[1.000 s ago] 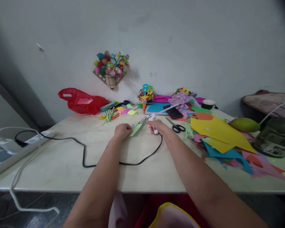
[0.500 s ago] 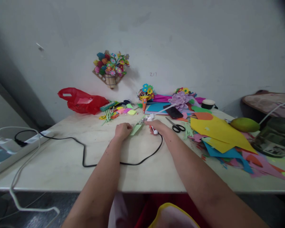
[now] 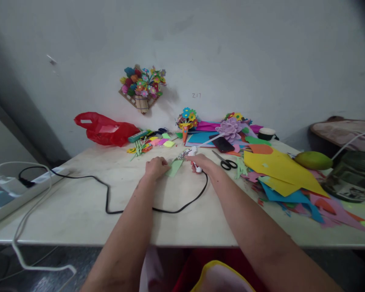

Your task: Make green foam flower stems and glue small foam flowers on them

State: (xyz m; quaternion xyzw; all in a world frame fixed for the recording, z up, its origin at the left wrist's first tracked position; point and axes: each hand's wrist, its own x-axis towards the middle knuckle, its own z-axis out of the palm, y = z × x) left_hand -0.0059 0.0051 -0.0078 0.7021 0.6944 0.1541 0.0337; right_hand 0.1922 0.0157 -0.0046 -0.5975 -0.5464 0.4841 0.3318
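Observation:
My left hand point(image 3: 156, 167) is closed in a pinch at the left edge of a light green sheet piece point(image 3: 175, 168), which looks like foam or paper. In my right hand point(image 3: 201, 161) is a white glue gun point(image 3: 192, 151), its nozzle end pointing left over the top of the green piece. A glue stick point(image 3: 209, 140) seems to stick out behind the gun. From its handle a black cord point(image 3: 182, 207) loops across the table. The nozzle tip and the exact contact with the piece are too small to make out.
Black-handled scissors point(image 3: 228, 163) lie right of my right hand. Beyond are a phone point(image 3: 222, 143) and a purple flower point(image 3: 230, 129). Coloured sheets point(image 3: 280, 166), a mango point(image 3: 314, 160) and a jar point(image 3: 351, 178) fill the right. A red bag point(image 3: 105, 132) and power strip point(image 3: 24, 194) are left.
The light green piece has turned and shows more of its face, its lower end now further right. My left hand has shifted slightly left; my right hand with the glue gun has barely moved.

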